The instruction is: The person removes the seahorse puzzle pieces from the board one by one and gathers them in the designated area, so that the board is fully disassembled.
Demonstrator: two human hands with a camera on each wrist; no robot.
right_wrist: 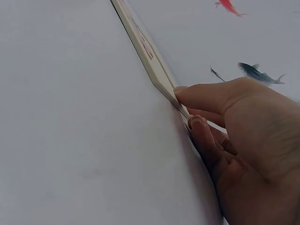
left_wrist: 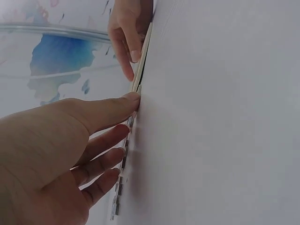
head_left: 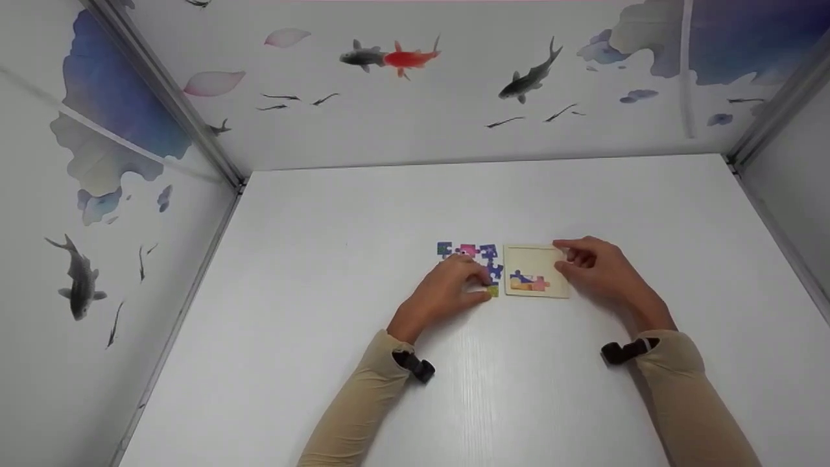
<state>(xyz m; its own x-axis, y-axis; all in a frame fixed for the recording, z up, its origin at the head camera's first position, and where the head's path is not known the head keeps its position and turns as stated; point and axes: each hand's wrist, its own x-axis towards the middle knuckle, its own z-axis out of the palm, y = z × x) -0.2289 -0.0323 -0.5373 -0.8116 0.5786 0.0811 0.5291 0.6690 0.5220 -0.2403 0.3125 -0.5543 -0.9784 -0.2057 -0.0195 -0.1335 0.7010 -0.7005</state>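
Over a group of jigsaw pieces (head_left: 468,250) lying on the table is my left hand (head_left: 447,285), palm down. Its thumb and fingertips touch or hover just above the pieces, beside a yellow-green piece (head_left: 493,291); the hand covers part of the group. Just right of them lies a square, pale wooden puzzle tray (head_left: 532,254), with a few joined pieces (head_left: 528,281) in its near left part. My right hand (head_left: 596,266) holds the tray's right edge between thumb and index finger; the right wrist view shows these fingertips at the tray's edge (right_wrist: 161,86).
The white table (head_left: 311,292) meets a back wall (head_left: 454,130) and side walls printed with fish and blue shapes. Black straps (head_left: 415,367) sit at both wrists, over beige sleeves.
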